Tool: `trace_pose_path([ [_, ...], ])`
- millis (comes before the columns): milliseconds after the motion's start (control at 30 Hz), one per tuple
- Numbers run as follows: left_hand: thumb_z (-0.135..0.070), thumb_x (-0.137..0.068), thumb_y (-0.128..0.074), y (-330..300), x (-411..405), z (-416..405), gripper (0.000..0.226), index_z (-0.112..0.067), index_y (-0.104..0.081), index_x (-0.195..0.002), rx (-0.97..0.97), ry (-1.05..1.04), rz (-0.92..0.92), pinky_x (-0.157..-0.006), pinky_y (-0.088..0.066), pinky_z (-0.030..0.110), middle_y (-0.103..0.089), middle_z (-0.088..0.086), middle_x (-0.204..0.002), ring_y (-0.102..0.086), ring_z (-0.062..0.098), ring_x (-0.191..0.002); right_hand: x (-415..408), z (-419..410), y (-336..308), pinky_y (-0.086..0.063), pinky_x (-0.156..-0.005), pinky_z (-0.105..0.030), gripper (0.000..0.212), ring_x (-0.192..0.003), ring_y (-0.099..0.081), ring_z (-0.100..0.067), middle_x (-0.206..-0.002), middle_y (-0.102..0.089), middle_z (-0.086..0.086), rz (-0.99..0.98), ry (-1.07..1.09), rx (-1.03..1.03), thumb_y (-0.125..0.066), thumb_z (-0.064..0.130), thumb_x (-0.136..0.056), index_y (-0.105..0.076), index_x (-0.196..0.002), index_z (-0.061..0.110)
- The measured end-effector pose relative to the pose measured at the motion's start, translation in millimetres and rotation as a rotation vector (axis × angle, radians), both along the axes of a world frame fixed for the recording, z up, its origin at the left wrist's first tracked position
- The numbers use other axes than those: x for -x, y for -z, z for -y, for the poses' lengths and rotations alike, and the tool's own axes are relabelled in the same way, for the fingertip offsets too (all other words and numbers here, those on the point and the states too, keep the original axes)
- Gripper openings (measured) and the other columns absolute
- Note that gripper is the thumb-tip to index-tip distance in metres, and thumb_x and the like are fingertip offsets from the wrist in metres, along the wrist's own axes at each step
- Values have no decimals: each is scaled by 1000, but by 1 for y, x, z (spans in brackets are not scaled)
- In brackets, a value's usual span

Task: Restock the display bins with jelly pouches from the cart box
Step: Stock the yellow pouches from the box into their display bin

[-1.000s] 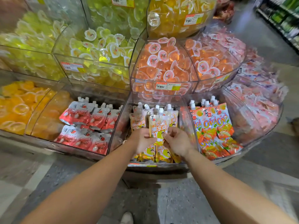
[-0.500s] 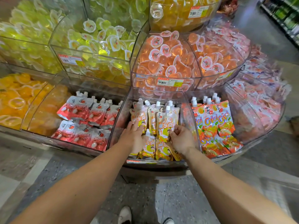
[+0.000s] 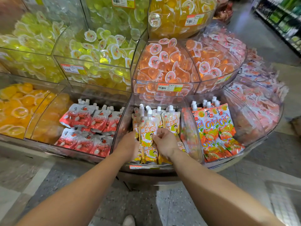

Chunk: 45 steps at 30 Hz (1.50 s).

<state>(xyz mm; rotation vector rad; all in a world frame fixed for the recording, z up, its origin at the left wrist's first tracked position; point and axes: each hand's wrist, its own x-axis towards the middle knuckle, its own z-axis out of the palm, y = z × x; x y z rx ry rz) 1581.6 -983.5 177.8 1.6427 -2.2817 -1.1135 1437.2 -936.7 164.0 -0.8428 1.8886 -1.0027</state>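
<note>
Pinching a yellow jelly pouch [image 3: 147, 131], right hand [image 3: 164, 142] grip curled on it, left hand [image 3: 128, 144] gripping its other edge

Bright even light, edges blurred (fisheye bend)

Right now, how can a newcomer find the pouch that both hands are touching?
Find the middle clear bin in the bottom row, below the orange jelly cups. The yellow pouch stands upright between the left hand and right hand. Neighbouring bins hold red pouches and orange pouches.
</note>
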Motion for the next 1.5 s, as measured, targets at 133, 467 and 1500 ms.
trace_pose_path([
  [133,-8,-95,-47,-3,-3,-4,36,-15,-51,-131,38,-30,-5,-81,-33,20,-60,4,-125,-55,26,-113,-23,13,-7,-56,-79,-44,14,-72,-57,-22,-75,-58,-3,20,-19,7,-65,17,-90,-59,-103,16],
  [467,-11,-98,-41,0,3,-16,61,-2,-12,-151,40,86,133,-121,-11,34,4,12,-161,-4,25,-149,-29,26,7,-43,-66,-22,20,-77,-56,-16,-78,-59,1,-57,4,-94,-69,20,-88,-62,-105,13],
  [1500,-49,-90,-52,-91,420,-339,62,-17,-40,-142,375,766,26,-114,-26,38,-41,10,-147,-34,30,-137,330,-426,-107,-42,-104,-36,55,-122,-51,-27,-131,-60,-3,-635,540,-290,-55,50,-90,-47,-140,27],
])
